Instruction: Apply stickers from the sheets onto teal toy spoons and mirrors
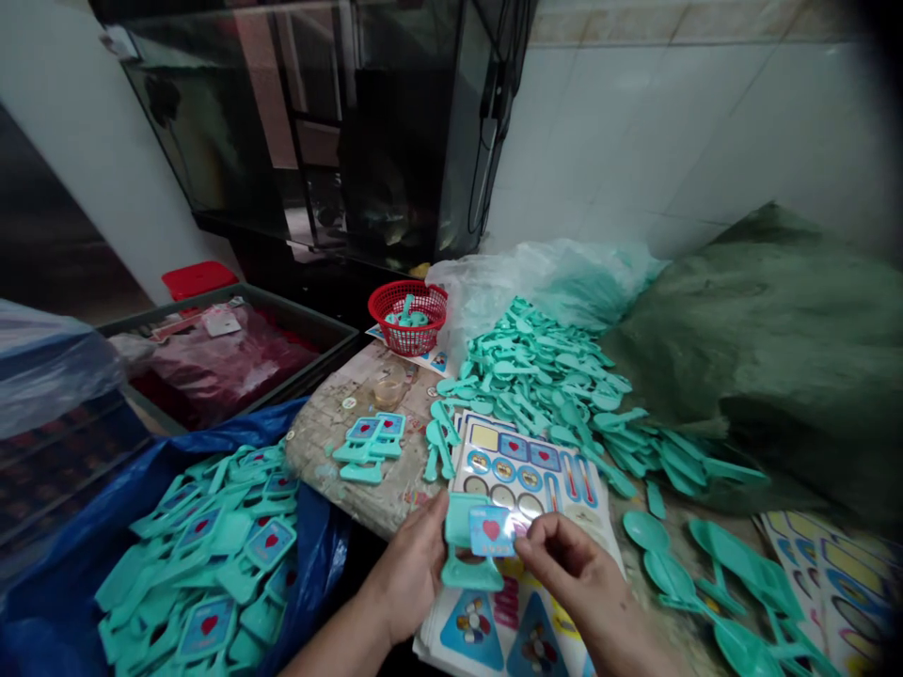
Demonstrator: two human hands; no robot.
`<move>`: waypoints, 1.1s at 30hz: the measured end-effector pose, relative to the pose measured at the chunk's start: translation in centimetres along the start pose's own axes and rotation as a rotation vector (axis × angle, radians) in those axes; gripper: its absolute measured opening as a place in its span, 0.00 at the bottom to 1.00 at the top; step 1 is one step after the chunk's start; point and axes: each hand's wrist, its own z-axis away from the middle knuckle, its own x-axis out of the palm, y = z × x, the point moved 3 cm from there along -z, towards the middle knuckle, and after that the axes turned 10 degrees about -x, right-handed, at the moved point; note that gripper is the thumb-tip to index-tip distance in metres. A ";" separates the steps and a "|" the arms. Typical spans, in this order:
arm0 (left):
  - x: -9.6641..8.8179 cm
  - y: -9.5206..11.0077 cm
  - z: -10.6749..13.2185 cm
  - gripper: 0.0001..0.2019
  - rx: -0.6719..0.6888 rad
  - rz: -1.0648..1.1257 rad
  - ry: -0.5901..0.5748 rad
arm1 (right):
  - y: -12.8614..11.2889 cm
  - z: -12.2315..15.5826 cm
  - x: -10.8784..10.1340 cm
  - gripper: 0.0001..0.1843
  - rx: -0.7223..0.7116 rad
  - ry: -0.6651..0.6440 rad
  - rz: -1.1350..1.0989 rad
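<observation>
Left hand gripping a teal plastic piece, fingers curled behind it, thumb pressed on its front. Right hand just beside, thumb and forefinger pinching a blue heart sticker against that piece, other fingers loosely curled. Both hands above printed sticker sheets. At 12 o'clock from the hands, a heap of loose teal pieces; at 11 o'clock, a red plastic basket holding a few more. At 8 o'clock, a blue plastic bag full of stickered teal pieces. At 4 o'clock, teal plastic spoons. At 2 o'clock, a green sack.
</observation>
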 end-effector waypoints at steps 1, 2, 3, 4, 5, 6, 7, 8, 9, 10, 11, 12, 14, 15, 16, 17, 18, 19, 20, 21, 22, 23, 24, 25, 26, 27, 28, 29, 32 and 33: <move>0.3 0.0 0.3 0.21 -0.012 0.029 -0.030 | 0.1 0.3 0.3 0.20 -0.004 0.005 0.018; 0.6 -0.1 0.6 0.22 -0.021 0.046 -0.056 | 0.1 0.5 0.5 0.20 -0.015 0.015 0.035; 0.9 0.0 0.9 0.23 -0.025 0.050 -0.075 | 0.2 0.7 0.6 0.20 -0.028 0.028 0.050; 1.1 0.0 1.2 0.23 -0.022 0.047 -0.084 | 0.2 0.8 0.7 0.20 -0.037 0.037 0.060; 1.4 0.1 1.5 0.23 -0.015 0.043 -0.087 | 0.4 0.9 0.7 0.20 -0.040 0.035 0.065; 1.6 0.2 1.8 0.24 -0.005 0.040 -0.092 | 0.5 1.0 0.7 0.19 -0.043 0.028 0.067; 1.9 0.2 2.0 0.24 0.005 0.041 -0.100 | 0.6 1.0 0.6 0.19 -0.045 0.018 0.068; 2.1 0.3 2.2 0.24 0.012 0.043 -0.112 | 0.7 1.1 0.6 0.19 -0.046 0.000 0.069; 2.3 0.3 2.4 0.24 0.018 0.046 -0.122 | 0.8 1.1 0.6 0.18 -0.046 -0.022 0.071; 2.4 0.2 2.5 0.25 0.019 0.051 -0.129 | 0.9 1.1 0.6 0.17 -0.047 -0.043 0.072; 2.5 0.2 2.6 0.25 0.018 0.057 -0.134 | 0.9 1.1 0.6 0.17 -0.046 -0.060 0.073; 2.6 0.1 2.7 0.24 0.015 0.062 -0.138 | 1.0 1.1 0.6 0.17 -0.044 -0.070 0.070; 2.6 0.0 2.8 0.24 0.022 0.072 -0.137 | 1.2 1.2 0.6 0.16 -0.053 -0.069 0.064; 2.6 0.0 2.8 0.24 0.028 0.077 -0.134 | 1.2 1.1 0.5 0.16 -0.065 -0.060 0.067; 2.5 -0.1 2.9 0.23 0.033 0.079 -0.128 | 1.3 1.1 0.5 0.16 -0.075 -0.062 0.075; 2.5 -0.1 2.9 0.23 0.036 0.077 -0.117 | 1.4 1.1 0.5 0.16 -0.081 -0.072 0.085; 2.4 -0.1 2.9 0.23 0.040 0.074 -0.101 | 1.5 1.1 0.5 0.17 -0.084 -0.087 0.095; 2.3 -0.1 3.0 0.23 0.043 0.071 -0.085 | 1.6 1.1 0.5 0.17 -0.083 -0.104 0.102; 2.3 -0.2 3.0 0.23 0.042 0.070 -0.074 | 1.7 1.2 0.6 0.17 -0.079 -0.114 0.109; 2.2 -0.2 3.0 0.23 0.040 0.070 -0.072 | 1.7 1.2 0.6 0.17 -0.075 -0.113 0.113; 2.3 -0.2 3.0 0.24 0.040 0.071 -0.077 | 1.7 1.3 0.6 0.17 -0.074 -0.100 0.114; 2.3 -0.2 3.0 0.24 0.041 0.071 -0.088 | 1.7 1.3 0.6 0.17 -0.076 -0.079 0.113; 2.3 -0.2 3.1 0.23 0.045 0.070 -0.095 | 1.6 1.4 0.6 0.17 -0.072 -0.068 0.113; 2.4 -0.2 3.1 0.23 0.049 0.067 -0.097 | 1.6 1.4 0.7 0.17 -0.064 -0.065 0.115; 2.3 -0.2 3.1 0.23 0.056 0.063 -0.093 | 1.6 1.5 0.7 0.17 -0.053 -0.063 0.121; 2.3 -0.2 3.1 0.22 0.062 0.058 -0.085 | 1.6 1.5 0.7 0.18 -0.046 -0.060 0.130; 2.3 -0.2 3.1 0.22 0.066 0.055 -0.080 | 1.6 1.4 0.7 0.18 -0.042 -0.056 0.139; 2.3 -0.2 3.1 0.22 0.068 0.054 -0.078 | 1.5 1.4 0.7 0.18 -0.044 -0.054 0.148; 2.3 -0.2 3.3 0.22 0.077 0.050 -0.087 | 1.4 1.4 0.8 0.18 -0.055 -0.052 0.151; 2.3 -0.2 3.3 0.22 0.078 0.048 -0.089 | 1.4 1.4 0.9 0.18 -0.053 -0.049 0.142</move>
